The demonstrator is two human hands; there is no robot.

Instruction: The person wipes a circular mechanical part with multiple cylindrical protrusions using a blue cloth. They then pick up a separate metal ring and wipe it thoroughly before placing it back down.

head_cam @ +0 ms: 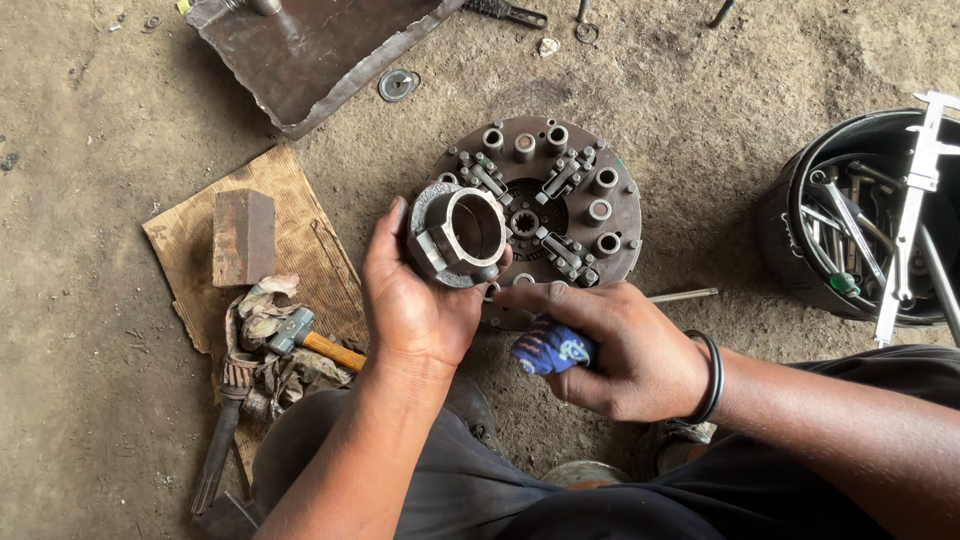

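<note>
My left hand (pixel 408 300) holds a grey metal bearing sleeve (pixel 458 236) with a round bore, lifted just above the ground. My right hand (pixel 615 345) grips a blue patterned cloth (pixel 548 347) in its palm, its forefinger stretched toward the underside of the sleeve. Behind both hands lies a round clutch pressure plate (pixel 590 190) with levers, several small cylinders and a splined centre hole, flat on the dirt floor.
A black bucket (pixel 790 230) of tools with a caliper (pixel 912 200) stands at right. At left, a cardboard sheet (pixel 300 240) bears a metal block (pixel 243 236), rags, a hammer (pixel 315 345) and a wire brush (pixel 222 440). A metal tray (pixel 300 50) and washer (pixel 396 85) lie behind.
</note>
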